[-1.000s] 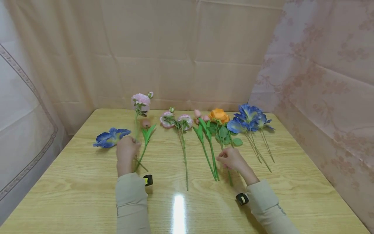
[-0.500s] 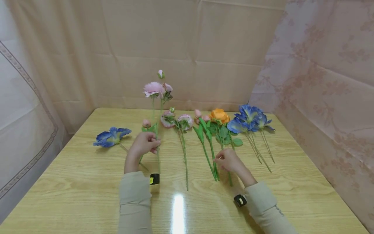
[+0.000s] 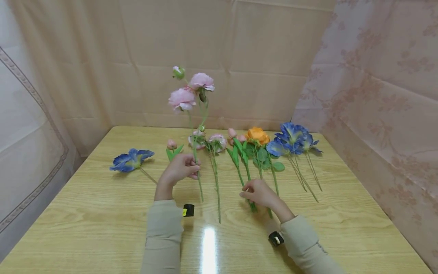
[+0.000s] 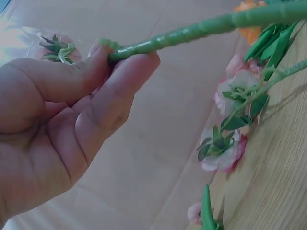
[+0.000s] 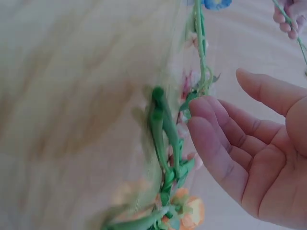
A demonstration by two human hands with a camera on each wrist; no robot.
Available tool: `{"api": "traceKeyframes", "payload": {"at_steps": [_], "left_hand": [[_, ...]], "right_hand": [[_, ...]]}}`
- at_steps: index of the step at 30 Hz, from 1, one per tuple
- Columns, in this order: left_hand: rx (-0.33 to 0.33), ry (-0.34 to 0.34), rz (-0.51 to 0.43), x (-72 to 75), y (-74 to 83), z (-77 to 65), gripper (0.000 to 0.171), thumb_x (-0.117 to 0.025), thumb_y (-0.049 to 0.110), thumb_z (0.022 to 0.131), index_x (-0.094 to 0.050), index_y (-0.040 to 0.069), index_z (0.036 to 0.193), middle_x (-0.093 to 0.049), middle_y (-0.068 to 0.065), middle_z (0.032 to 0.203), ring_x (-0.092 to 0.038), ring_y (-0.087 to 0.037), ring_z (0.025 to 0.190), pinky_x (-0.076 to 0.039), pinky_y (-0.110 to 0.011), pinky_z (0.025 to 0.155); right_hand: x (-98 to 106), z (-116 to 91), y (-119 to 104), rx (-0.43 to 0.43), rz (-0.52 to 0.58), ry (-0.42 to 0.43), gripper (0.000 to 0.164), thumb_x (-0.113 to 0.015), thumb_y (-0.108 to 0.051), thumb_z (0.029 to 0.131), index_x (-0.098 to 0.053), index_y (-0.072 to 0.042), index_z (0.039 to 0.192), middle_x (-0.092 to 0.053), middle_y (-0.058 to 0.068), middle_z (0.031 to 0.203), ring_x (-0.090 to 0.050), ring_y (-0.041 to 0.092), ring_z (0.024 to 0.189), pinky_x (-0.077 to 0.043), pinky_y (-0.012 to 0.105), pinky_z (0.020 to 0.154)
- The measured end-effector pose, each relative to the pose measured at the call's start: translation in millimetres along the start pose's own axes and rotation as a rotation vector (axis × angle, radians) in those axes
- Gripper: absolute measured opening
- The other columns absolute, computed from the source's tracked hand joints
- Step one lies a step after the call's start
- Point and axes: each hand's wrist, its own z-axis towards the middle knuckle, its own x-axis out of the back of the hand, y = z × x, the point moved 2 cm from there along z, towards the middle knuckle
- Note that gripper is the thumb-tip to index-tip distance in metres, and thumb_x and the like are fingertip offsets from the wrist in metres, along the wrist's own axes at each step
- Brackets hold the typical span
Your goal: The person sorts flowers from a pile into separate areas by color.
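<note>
My left hand (image 3: 179, 167) pinches the green stem (image 4: 192, 32) of an artificial pink flower (image 3: 182, 99), which stands upright with two full blooms and a bud at its top. In the left wrist view, thumb and fingertips meet on that stem. My right hand (image 3: 261, 193) hovers over the lower stems of two pink tulips (image 3: 236, 156), its fingers loosely bent and holding nothing. The right wrist view shows a gap between thumb and fingers of this hand (image 5: 254, 143). Beside the raised flower lies a pink-and-white flower (image 3: 217, 143) on its long stem.
On the wooden table (image 3: 102, 228), a blue flower (image 3: 128, 161) and a single pink tulip (image 3: 172, 144) lie left. An orange rose (image 3: 257, 135) and several blue flowers (image 3: 291, 137) lie right. Fabric (image 3: 205, 49) hangs behind the table.
My left hand has moved right, lifting the pink flower from beside the left blue flower and the single tulip. My right hand has shifted slightly left, over the tulip stems.
</note>
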Motion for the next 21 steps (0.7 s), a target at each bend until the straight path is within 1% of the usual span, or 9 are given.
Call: {"api": "traceKeyframes", "payload": {"at_steps": [3,6,8,10,12,14,17,21], "left_hand": [[-0.026,-0.016,-0.003,-4.8,1.2,3.0,0.006,-0.054,-0.007,0.085,-0.053,-0.012,0.088,-0.057,-0.014,0.075,-0.061,-0.019,0.065,-0.052,-0.033,0.063],[-0.058,-0.040,-0.005,-10.3,2.8,6.2,0.004,-0.056,-0.008,0.084,-0.053,-0.011,0.084,-0.057,-0.013,0.073,-0.061,-0.020,0.064,-0.052,-0.033,0.061],[-0.079,-0.068,-0.017,-15.1,4.6,8.1,0.006,-0.056,-0.008,0.083,-0.053,-0.013,0.085,-0.057,-0.013,0.072,-0.061,-0.020,0.063,-0.052,-0.034,0.061],[-0.100,-0.095,-0.022,-20.3,6.3,10.1,0.008,-0.056,-0.007,0.083,-0.053,-0.014,0.087,-0.057,-0.012,0.072,-0.061,-0.020,0.063,-0.052,-0.034,0.061],[-0.124,-0.121,-0.026,-25.8,7.8,12.1,0.007,-0.057,-0.007,0.083,-0.054,-0.013,0.086,-0.057,-0.012,0.072,-0.061,-0.020,0.062,-0.052,-0.034,0.061],[-0.149,-0.141,-0.026,-30.9,9.4,13.8,0.006,-0.057,-0.007,0.083,-0.055,-0.012,0.086,-0.058,-0.012,0.072,-0.061,-0.021,0.063,-0.052,-0.034,0.061],[-0.174,-0.157,-0.012,-36.4,12.4,14.8,0.003,-0.057,-0.009,0.082,-0.056,-0.010,0.084,-0.059,-0.018,0.073,-0.061,-0.022,0.064,-0.052,-0.034,0.062],[-0.186,-0.176,0.014,-40.5,15.4,15.1,0.002,-0.058,-0.009,0.081,-0.056,-0.009,0.081,-0.060,-0.017,0.075,-0.061,-0.022,0.066,-0.052,-0.032,0.064]], "right_hand": [[-5,0,-5,0.052,0.018,-0.029,0.026,-0.060,-0.013,0.086,-0.060,0.009,0.099,-0.058,0.006,0.064,-0.056,0.022,0.051,-0.045,0.026,0.047],[-11,1,-12,0.108,0.045,-0.041,0.023,-0.060,-0.015,0.086,-0.063,0.006,0.096,-0.060,0.004,0.071,-0.056,0.017,0.056,-0.046,0.025,0.051],[-15,2,-19,0.134,0.082,-0.044,0.022,-0.059,-0.018,0.087,-0.064,0.003,0.094,-0.062,0.004,0.076,-0.057,0.015,0.061,-0.046,0.025,0.053],[-19,4,-26,0.159,0.148,-0.052,0.023,-0.059,-0.020,0.088,-0.065,0.001,0.094,-0.063,0.006,0.081,-0.059,0.017,0.065,-0.048,0.026,0.055],[-23,5,-34,0.173,0.219,-0.059,0.025,-0.058,-0.020,0.088,-0.064,0.003,0.096,-0.064,0.008,0.084,-0.061,0.020,0.069,-0.050,0.029,0.057],[-25,6,-41,0.181,0.292,-0.063,0.025,-0.058,-0.017,0.088,-0.063,0.006,0.098,-0.064,0.012,0.086,-0.062,0.024,0.072,-0.052,0.030,0.059],[-28,8,-49,0.192,0.385,-0.035,0.024,-0.059,-0.010,0.086,-0.060,0.011,0.098,-0.062,0.015,0.086,-0.062,0.030,0.076,-0.052,0.035,0.062],[-31,12,-53,0.205,0.472,0.054,0.021,-0.059,-0.002,0.084,-0.057,0.016,0.095,-0.061,0.019,0.082,-0.061,0.038,0.075,-0.052,0.036,0.063]]}}
